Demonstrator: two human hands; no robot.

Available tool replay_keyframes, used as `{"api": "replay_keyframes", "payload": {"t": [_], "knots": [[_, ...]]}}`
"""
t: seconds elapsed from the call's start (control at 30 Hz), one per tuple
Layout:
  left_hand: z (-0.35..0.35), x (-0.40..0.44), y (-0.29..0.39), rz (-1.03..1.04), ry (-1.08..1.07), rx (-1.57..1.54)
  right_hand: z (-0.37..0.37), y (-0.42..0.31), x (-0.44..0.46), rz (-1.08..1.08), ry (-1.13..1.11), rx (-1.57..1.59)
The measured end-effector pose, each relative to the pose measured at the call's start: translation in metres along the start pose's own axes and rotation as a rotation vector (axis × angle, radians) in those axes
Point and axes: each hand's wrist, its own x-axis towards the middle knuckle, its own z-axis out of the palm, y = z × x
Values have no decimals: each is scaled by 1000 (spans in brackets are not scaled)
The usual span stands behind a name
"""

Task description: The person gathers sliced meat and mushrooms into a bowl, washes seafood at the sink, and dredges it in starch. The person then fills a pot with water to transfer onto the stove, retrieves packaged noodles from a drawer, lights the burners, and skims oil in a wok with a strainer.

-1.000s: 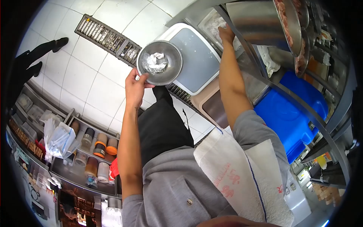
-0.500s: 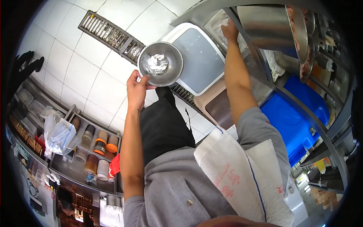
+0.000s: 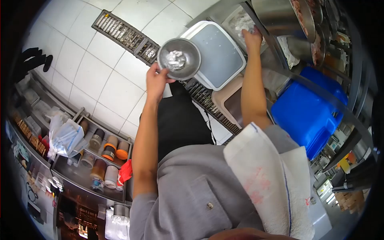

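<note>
Left hand (image 3: 157, 83): the person's thumb and fingers are clamped on the near-left rim of the metal bowl.
Bowl (image 3: 193, 64): held up over the floor, white-coated contents (image 3: 175, 60) inside; its right side overlaps the grey-topped bin (image 3: 220, 56) from this view.
Right hand (image 3: 253, 40): reaches into the clear tray (image 3: 232, 31), fingers at the white powdery stuff (image 3: 244, 23); whether they close on any cannot be told.
Metal bar (image 3: 273, 45): slants just beside the right hand, hiding part of the tray.
Right side: white cloth (image 3: 288, 53), then a large blue container (image 3: 302, 110) below.
Nearer the body: a brownish bin (image 3: 227, 96) beside the grey-topped one.
Floor: a drain grate (image 3: 124, 35) runs across white tiles.
Left side: jars (image 3: 111, 175) and a plastic bag (image 3: 66, 136) on a steel counter; beyond, another person's dark shoe (image 3: 48, 63).
</note>
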Motion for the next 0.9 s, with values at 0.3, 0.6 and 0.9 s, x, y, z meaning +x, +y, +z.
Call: {"api": "replay_keyframes", "payload": {"t": [0.3,0.6,0.9], "knots": [[10,-31,-4,-2,-219,57,-56,-163,-179,77,-329,-162],[23,-101,-26,75,-561,463,-204,-72,-367,353,-54,110],[234,-250,-145,-240,-1056,589,-372,42,-585,711,699,476]]}}
